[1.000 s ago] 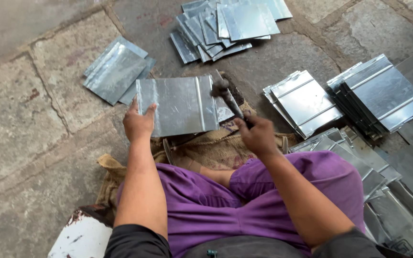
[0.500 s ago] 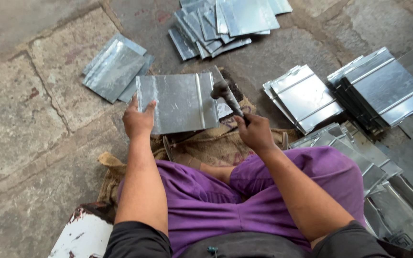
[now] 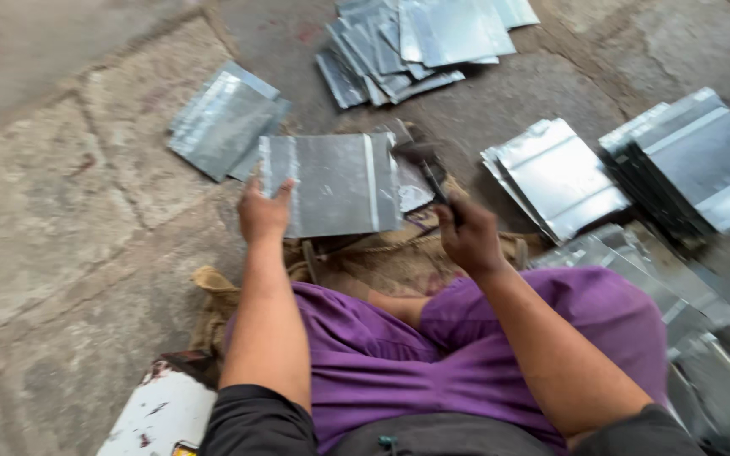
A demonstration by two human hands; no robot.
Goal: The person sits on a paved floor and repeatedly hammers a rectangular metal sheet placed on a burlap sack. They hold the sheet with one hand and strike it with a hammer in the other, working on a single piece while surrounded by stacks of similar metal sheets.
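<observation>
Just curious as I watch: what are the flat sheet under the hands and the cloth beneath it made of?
The sheet looks like thin metal, perhaps galvanised steel: grey, dully shiny, with folded ridges. The cloth seems coarse burlap: brown, rough weave. The left hand presses the sheet.

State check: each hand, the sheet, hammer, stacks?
Left hand: pressing on sheet.
Right hand: gripping hammer.
Sheet: flat, folded ridges.
Hammer: head at sheet's right edge, blurred.
Far stack: fanned, messy.
Right stacks: neat piles.
</observation>
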